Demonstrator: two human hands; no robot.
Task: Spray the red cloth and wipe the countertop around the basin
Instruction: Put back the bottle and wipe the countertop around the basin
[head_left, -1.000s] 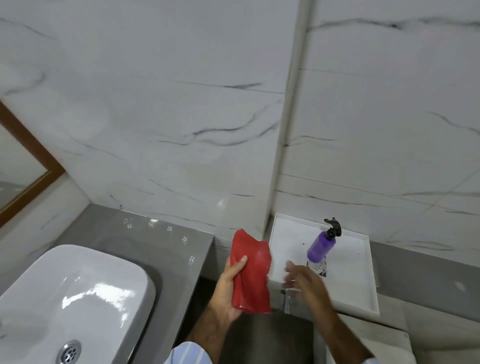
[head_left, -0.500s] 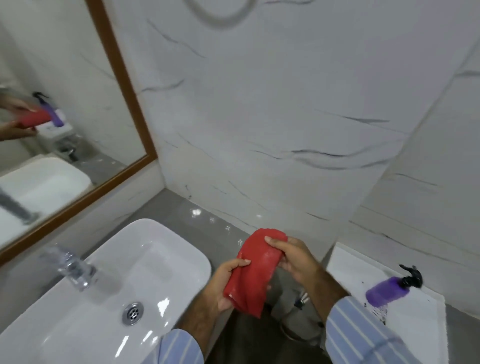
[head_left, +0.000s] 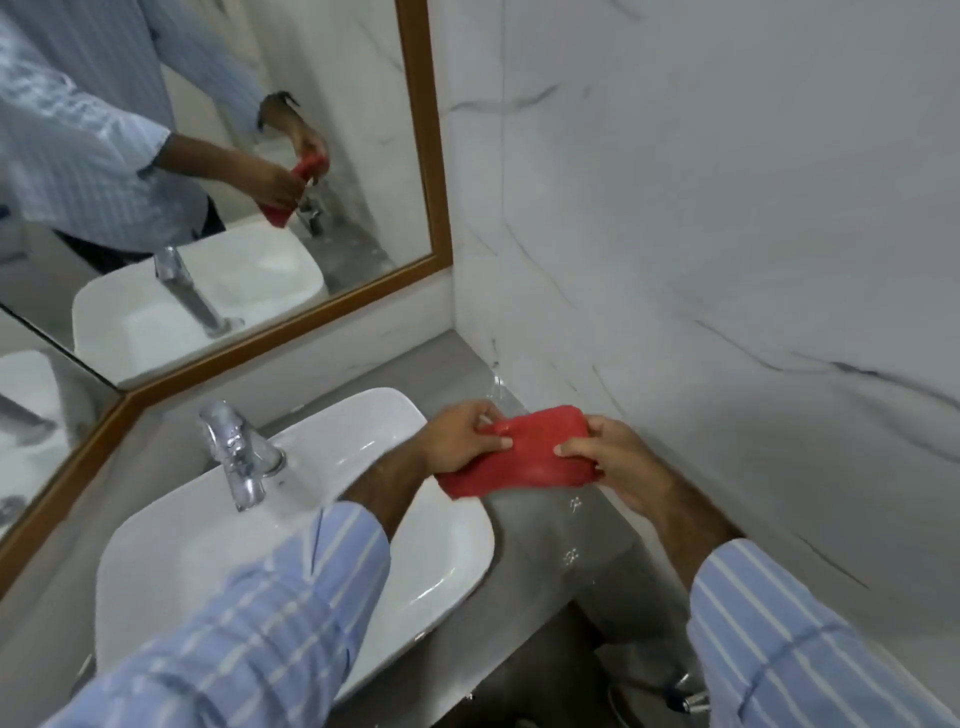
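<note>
Red cloth (head_left: 519, 457) is held up between the two hands, folded into a flat band whose long axis runs left to right, roughly level and roughly parallel to the front of the counter. The left hand (head_left: 462, 439) pinches its left end, thumb on top and fingers curled behind, while the right hand (head_left: 613, 460) clamps the right end in the same way; both grips are closed on the fabric, and neither hand holds anything else. The cloth hangs in the air, not touching any surface, over the strip of grey countertop (head_left: 561, 551) that lies between the white basin (head_left: 447, 561) and the marble wall (head_left: 727, 260). That strip sits directly below the cloth and runs away from the person toward the back corner, so its length crosses the cloth's long axis. The right hand is the one nearer the wall and this strip; the left forearm reaches across the basin's right rim. It seems likely that the next move is a lowering of the cloth flat onto the grey surface, probably under the right hand alone, with strokes along the strip. The tap (head_left: 236, 457) stands at the basin's far left edge, well clear. No spray bottle is in view.
</note>
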